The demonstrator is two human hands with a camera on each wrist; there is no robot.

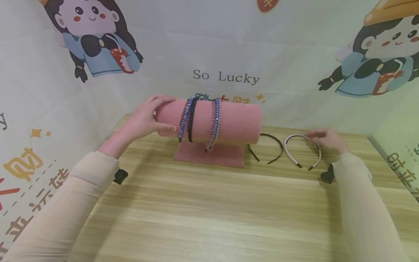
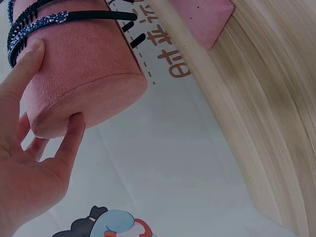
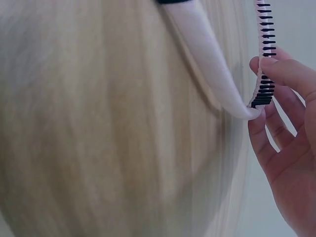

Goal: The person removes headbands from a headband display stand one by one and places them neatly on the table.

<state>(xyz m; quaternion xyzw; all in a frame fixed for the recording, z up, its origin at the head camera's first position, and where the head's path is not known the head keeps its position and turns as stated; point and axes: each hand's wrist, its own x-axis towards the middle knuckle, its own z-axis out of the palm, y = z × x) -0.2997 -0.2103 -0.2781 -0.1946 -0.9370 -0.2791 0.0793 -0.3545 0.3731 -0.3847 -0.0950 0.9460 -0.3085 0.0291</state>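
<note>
Hands at a display stand, seen from the head and both wrists. The right hand pinches the white headband between thumb and fingers on the right-hand side of its arch. The headband is near the far edge of the surface, toward its far right corner. Its long axis runs from far edge to near edge: the closed crown faces the far edge, and the two dark-tipped ends point toward the near edge. Whether it touches the surface there cannot be told.

The left hand grips the left end of the pink cylinder, thumb on the near side, fingers spread over the top and end face. The cylinder lies above its base, long axis roughly parallel to the far edge. Across it hang the left blue headband just beside the thumb, the dark headband next to it, and the right blue headband near mid-length.

Between cylinder and white headband, the black headband rests on the surface, open ends likewise toward the near edge.
</note>
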